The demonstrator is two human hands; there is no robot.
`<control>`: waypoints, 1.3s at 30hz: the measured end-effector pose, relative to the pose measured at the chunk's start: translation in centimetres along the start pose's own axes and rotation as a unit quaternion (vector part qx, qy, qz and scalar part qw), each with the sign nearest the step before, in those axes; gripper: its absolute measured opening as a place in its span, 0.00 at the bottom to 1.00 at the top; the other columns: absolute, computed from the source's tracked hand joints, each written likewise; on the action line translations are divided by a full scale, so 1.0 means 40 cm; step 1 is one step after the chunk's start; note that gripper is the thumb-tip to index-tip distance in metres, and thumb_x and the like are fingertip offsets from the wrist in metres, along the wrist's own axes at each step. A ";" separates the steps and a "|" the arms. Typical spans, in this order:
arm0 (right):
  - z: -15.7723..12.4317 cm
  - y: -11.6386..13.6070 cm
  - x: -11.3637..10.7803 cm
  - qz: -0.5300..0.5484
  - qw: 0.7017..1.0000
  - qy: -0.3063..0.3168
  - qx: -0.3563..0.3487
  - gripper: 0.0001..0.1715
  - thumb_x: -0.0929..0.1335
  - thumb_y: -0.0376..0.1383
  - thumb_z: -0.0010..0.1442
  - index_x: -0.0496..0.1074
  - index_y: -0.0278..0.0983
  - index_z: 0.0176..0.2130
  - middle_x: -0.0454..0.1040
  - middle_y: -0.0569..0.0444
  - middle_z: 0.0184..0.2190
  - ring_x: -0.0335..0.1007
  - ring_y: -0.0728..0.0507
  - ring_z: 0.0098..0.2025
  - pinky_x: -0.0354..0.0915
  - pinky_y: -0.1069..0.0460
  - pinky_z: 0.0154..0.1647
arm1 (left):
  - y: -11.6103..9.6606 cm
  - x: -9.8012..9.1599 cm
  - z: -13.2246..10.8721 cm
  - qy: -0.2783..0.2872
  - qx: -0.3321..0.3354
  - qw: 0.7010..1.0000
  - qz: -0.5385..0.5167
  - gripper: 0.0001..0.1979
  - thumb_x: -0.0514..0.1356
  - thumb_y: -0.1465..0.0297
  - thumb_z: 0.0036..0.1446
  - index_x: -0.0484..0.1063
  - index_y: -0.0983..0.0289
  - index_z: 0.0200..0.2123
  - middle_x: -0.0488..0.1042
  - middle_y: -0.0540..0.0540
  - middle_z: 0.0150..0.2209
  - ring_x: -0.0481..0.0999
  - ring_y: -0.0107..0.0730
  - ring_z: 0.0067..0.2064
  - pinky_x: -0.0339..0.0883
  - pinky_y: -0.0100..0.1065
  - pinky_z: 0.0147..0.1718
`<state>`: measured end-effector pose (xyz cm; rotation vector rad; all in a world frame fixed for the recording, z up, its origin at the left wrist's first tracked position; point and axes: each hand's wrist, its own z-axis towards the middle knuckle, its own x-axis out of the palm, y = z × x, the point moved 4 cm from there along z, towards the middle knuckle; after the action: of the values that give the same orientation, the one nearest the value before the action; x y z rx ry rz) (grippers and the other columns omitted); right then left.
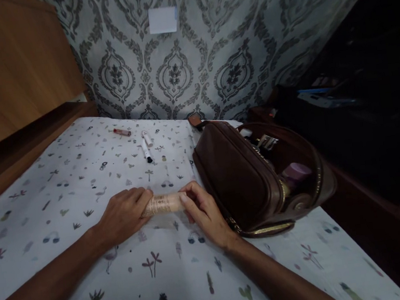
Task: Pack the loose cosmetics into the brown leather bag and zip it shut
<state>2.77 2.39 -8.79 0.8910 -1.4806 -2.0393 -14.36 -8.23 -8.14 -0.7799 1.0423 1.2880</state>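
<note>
Between my hands, above the patterned tablecloth, lies a beige cosmetic tube (163,204) with small dark print, held level from left to right. My left hand (125,212) wraps around its left end, which the fingers hide. At the other end, my right hand (203,210) pinches the tube between thumb and fingers. Just right of that hand stands a brown toiletry bag (232,175), unzipped, with a pink-purple item (296,172) and other items inside that I cannot make out.
Farther back on the white printed tablecloth (91,183) lie a small reddish tube (122,132), a pale pink-white tube (146,138) and a white stick with a dark end (147,151). A wooden cabinet (14,65) borders the left side. Behind is a patterned wall (176,75).
</note>
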 end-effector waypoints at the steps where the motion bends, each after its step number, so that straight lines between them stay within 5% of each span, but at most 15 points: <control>1: -0.001 -0.003 0.004 0.015 1.000 0.005 0.009 0.21 0.62 0.53 0.68 0.63 0.39 0.36 0.60 0.63 0.20 0.55 0.51 0.19 0.53 0.55 0.20 | -0.002 0.000 0.001 0.002 0.001 1.000 0.011 0.06 0.55 0.66 0.65 0.66 0.62 0.42 0.75 0.55 0.34 0.76 0.39 0.32 0.65 0.36 0.28; 12: -0.015 0.007 0.042 0.090 0.994 0.067 0.018 0.19 0.64 0.52 0.67 0.60 0.39 0.40 0.66 0.62 0.26 0.63 0.51 0.22 0.59 0.56 0.23 | -0.087 -0.016 0.050 -0.052 0.044 0.997 0.047 0.06 0.51 0.71 0.67 0.66 0.64 0.43 0.74 0.54 0.32 0.75 0.39 0.31 0.65 0.36 0.28; 19: -0.012 0.016 0.028 0.074 0.997 0.039 0.008 0.18 0.64 0.50 0.67 0.60 0.39 0.37 0.65 0.62 0.26 0.64 0.52 0.22 0.60 0.56 0.24 | -0.034 -0.025 0.044 -0.026 0.020 0.999 -0.012 0.04 0.58 0.67 0.63 0.65 0.61 0.37 0.76 0.49 0.29 0.75 0.35 0.27 0.58 0.32 0.24; 24: -0.014 0.018 0.026 0.084 0.996 0.028 0.015 0.17 0.64 0.50 0.65 0.59 0.39 0.39 0.65 0.63 0.26 0.62 0.52 0.21 0.58 0.57 0.21 | -0.003 -0.039 0.028 -0.039 0.039 0.998 0.038 0.02 0.57 0.69 0.64 0.66 0.61 0.37 0.76 0.52 0.30 0.75 0.38 0.28 0.61 0.35 0.27; 31: -0.031 0.060 0.018 0.098 0.994 0.039 0.035 0.18 0.64 0.50 0.63 0.58 0.40 0.41 0.65 0.63 0.27 0.62 0.53 0.20 0.58 0.57 0.22 | 0.004 -0.131 0.083 -0.142 0.142 0.972 0.120 0.11 0.50 0.80 0.63 0.69 0.61 0.37 0.72 0.53 0.30 0.72 0.39 0.32 0.65 0.40 0.37; 34: -0.057 0.127 -0.009 0.056 0.996 0.062 0.042 0.18 0.64 0.50 0.63 0.58 0.40 0.42 0.64 0.61 0.28 0.63 0.51 0.22 0.58 0.56 0.22 | -0.012 -0.180 0.140 -0.175 0.187 0.958 0.126 0.12 0.50 0.81 0.65 0.69 0.61 0.39 0.73 0.54 0.33 0.74 0.39 0.38 0.65 0.48 0.51; 39: -0.107 0.256 -0.101 -0.060 0.998 -0.021 -0.012 0.15 0.66 0.45 0.61 0.64 0.38 0.42 0.67 0.57 0.30 0.62 0.48 0.30 0.57 0.54 0.29 | -0.088 -0.264 0.246 -0.264 0.232 0.930 0.105 0.06 0.55 0.78 0.64 0.70 0.63 0.38 0.76 0.60 0.45 0.74 0.47 0.52 0.59 0.59 0.61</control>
<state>8.61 -0.77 1.00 0.9536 -1.4538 -2.1700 -8.89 -3.71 4.93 0.0481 0.9413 1.2604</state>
